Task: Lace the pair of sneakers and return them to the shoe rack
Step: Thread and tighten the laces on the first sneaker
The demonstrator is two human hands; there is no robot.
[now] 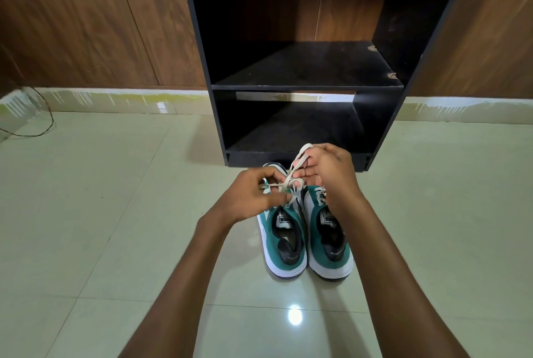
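Observation:
Two green and white sneakers stand side by side on the floor, heels toward me: the left sneaker (284, 245) and the right sneaker (331, 245). Above the left sneaker's front, my left hand (253, 196) pinches one end of its cream lace (297, 168). My right hand (327, 170) holds a loop of the same lace, wound over its fingers. The lace crosses between both hands. The right sneaker's lace looks tied, partly hidden by my right wrist. The black shoe rack (305, 86) stands just behind the sneakers with bare shelves.
The floor is pale glossy tile (115, 213). Wooden wall panels (86, 25) run behind the rack. A thin dark cable (46, 115) lies on the floor at the far left.

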